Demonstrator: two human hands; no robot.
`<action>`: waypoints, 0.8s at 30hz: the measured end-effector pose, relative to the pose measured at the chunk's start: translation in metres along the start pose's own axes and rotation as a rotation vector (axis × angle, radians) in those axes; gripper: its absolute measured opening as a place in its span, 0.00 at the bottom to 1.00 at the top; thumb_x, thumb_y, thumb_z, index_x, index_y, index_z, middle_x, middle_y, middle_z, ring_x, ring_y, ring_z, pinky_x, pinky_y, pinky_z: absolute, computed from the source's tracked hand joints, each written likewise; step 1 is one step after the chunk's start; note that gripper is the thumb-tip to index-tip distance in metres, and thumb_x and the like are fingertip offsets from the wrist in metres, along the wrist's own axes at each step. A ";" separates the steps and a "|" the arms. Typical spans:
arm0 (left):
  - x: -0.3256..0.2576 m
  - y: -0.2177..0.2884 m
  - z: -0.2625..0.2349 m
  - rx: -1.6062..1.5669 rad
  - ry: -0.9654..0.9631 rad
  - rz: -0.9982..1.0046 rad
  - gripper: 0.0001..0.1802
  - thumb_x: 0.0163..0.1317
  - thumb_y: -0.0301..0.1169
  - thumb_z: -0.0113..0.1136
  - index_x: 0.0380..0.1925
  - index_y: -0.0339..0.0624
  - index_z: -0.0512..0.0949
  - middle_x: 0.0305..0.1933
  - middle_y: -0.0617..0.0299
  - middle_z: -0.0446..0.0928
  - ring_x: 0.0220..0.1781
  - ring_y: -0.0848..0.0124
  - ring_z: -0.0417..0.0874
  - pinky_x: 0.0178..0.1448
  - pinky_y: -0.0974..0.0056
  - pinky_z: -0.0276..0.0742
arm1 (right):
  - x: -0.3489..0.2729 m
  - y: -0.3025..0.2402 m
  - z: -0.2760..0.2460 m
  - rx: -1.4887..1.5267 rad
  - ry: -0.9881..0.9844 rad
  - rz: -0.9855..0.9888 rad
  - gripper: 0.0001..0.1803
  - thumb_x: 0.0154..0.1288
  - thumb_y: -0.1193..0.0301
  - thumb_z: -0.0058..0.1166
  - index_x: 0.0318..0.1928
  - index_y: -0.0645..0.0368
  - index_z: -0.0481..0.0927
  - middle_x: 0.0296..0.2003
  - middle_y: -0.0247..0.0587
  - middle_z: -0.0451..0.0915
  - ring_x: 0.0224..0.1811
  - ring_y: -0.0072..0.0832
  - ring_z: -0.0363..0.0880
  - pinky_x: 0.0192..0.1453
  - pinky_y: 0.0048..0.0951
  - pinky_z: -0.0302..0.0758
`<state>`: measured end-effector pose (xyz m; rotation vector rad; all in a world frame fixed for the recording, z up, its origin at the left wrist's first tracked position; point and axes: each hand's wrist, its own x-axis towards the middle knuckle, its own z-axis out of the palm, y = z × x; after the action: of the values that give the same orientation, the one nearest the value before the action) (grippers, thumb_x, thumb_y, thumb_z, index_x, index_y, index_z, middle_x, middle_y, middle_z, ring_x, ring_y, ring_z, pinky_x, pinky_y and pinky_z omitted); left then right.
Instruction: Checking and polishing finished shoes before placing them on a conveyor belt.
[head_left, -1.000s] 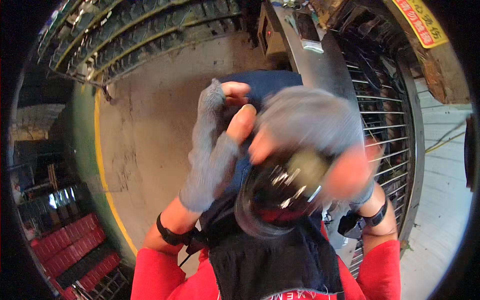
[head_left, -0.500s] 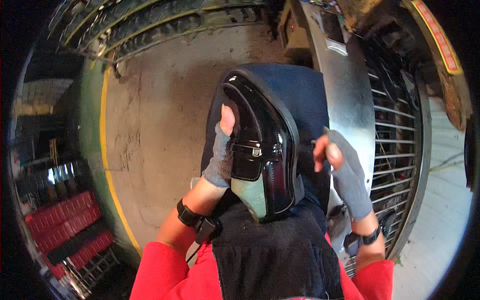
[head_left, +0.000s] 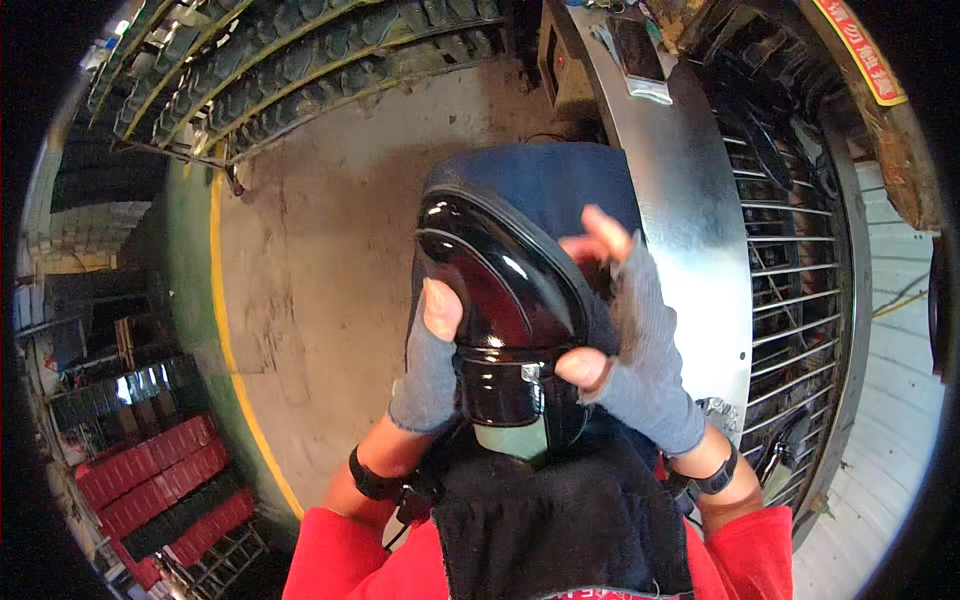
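A glossy black shoe lies over my lap, its toe pointing away to the upper left. It carries a small metal buckle on its strap, and a pale green shoe last shows at its near end. My left hand, in a grey fingerless glove, grips the shoe's left side with the thumb on top; its other fingers are hidden. My right hand, gloved alike, is spread at the shoe's right side. Its thumb tip is at the shoe beside the buckle, and its blurred fingers point away.
To my right runs a shiny metal bench with a dark flat object at its far end. Beyond it is a rack of metal bars. Racks of green shoe-shaped pieces stand far left, and red slatted pieces near left.
My right hand has come in from the right to the shoe, its fingers spreading. The shoe has tilted in my left hand, so less of the green last shows.
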<state>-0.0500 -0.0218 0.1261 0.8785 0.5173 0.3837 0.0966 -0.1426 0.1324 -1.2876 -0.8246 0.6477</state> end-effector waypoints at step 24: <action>0.005 0.043 -0.015 0.831 -0.140 0.563 0.43 0.75 0.55 0.57 0.76 0.31 0.64 0.64 0.46 0.79 0.67 0.61 0.80 0.71 0.57 0.73 | -0.017 0.037 0.007 0.637 -0.025 0.566 0.42 0.76 0.42 0.56 0.76 0.59 0.68 0.67 0.44 0.79 0.66 0.34 0.81 0.74 0.39 0.77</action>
<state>-0.0593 0.0151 0.1513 1.8573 0.2793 0.6255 0.0825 -0.1456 0.0936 -0.9101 -0.2124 1.2603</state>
